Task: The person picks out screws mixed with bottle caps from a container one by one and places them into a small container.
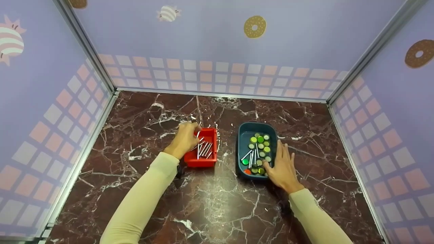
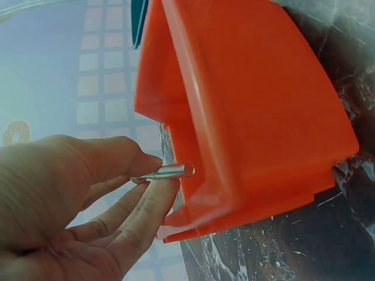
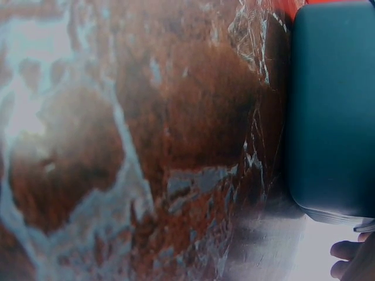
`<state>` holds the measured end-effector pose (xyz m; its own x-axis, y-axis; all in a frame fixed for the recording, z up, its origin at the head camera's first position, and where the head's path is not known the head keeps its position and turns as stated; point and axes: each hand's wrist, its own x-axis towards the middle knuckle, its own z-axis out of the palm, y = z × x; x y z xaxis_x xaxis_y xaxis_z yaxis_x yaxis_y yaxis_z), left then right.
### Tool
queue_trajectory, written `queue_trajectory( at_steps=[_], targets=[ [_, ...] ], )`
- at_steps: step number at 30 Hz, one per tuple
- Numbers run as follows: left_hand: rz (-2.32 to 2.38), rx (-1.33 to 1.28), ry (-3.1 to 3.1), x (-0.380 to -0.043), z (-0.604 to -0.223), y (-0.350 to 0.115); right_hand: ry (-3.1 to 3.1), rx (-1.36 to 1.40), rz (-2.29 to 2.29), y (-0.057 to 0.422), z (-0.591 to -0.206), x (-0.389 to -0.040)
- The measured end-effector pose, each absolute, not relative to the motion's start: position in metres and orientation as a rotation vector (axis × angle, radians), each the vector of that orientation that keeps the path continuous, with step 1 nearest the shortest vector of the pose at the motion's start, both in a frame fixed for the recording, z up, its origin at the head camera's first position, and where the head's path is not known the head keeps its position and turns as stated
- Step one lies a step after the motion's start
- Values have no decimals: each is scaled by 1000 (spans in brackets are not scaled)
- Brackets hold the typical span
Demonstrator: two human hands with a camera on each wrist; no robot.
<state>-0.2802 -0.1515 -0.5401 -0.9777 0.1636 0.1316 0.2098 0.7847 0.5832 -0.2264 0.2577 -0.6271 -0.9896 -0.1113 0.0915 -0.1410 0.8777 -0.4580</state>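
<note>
In the head view my left hand (image 1: 185, 138) is over the left rim of a red bin (image 1: 200, 163). The left wrist view shows its thumb and fingertips pinching a thin silver metal rod (image 2: 170, 171) beside the bin's edge. Several similar metal rods (image 1: 205, 149) lie in the bin. My right hand (image 1: 284, 169) rests along the right side of a dark teal box (image 1: 241, 142), fingers extended outside and thumb over the rim. Inside the box are several round green and yellow caps (image 1: 260, 139), an orange cap (image 1: 247, 171) and several silver rods (image 1: 251, 158).
Both containers stand side by side on a dark red marbled tabletop (image 1: 217, 203), a gap between them. Lilac panels (image 1: 210, 40) with a checked band enclose the back and sides. The right wrist view shows mostly tabletop and the teal box's outer wall (image 3: 334, 111).
</note>
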Motion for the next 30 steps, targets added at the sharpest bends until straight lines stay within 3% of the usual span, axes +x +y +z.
queue_trajectory(
  at_steps=[30],
  targets=[
    [-855,-235,-2992,-274,-543,-132,-2970,209,766,259,-627,-226]
  ],
)
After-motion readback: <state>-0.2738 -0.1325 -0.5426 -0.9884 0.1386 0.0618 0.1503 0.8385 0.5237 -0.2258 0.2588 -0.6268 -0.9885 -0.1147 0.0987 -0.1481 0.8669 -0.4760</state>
